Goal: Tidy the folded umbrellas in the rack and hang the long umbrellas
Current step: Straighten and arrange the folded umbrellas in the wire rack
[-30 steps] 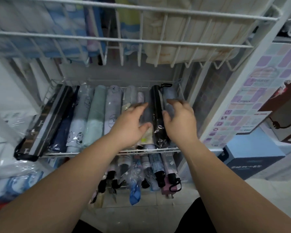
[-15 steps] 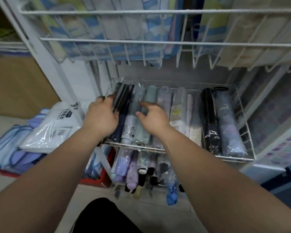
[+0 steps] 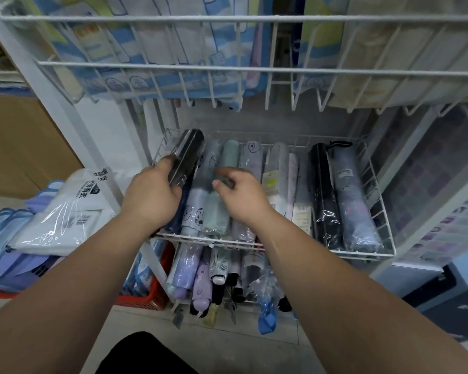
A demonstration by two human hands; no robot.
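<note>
1. A black folded umbrella (image 3: 188, 152) is gripped by the left hand (image 3: 152, 201), fingers curled round it, at the left end of the wire basket (image 3: 362, 256).
2. The right hand (image 3: 243, 197) is held over the mint-green umbrella (image 3: 230, 155) with fingers loosely bent; nothing appears to be grasped, though contact is blurred.
3. More wrapped umbrellas (image 3: 357, 201) are laid alongside to the right.

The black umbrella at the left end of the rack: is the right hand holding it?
No, the left hand grips the black umbrella; the right hand is above the green umbrella.
</note>
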